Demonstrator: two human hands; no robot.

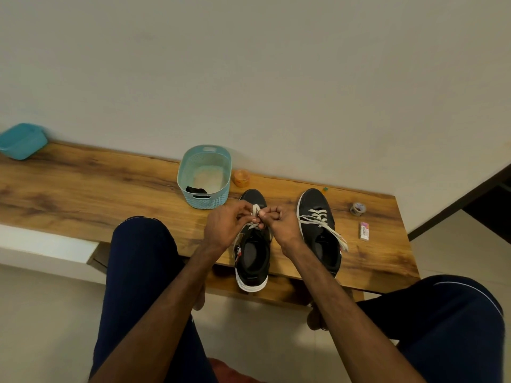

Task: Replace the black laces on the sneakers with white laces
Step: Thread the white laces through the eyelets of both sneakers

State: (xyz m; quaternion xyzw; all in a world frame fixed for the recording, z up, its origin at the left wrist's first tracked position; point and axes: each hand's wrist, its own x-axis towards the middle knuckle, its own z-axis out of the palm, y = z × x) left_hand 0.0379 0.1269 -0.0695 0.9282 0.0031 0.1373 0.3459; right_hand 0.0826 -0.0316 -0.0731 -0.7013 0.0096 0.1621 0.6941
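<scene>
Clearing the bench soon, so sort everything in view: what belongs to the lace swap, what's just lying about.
Job: sneaker being laced; white lace, pinched by left hand and right hand; second sneaker, white-laced; basket holding a dark bundle, probably old laces.
Lying about: orange jar; tape roll; pink-white packet; teal tub.

small white and pink packet (365, 231) on wooden bench (83, 183), printed "camlin", finer print unreadable

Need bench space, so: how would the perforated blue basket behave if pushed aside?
Probably light: the basket looks thin plastic and holds just a small black bundle. Its wide flat base should slide on the smooth bench, hardly tipping.
</scene>
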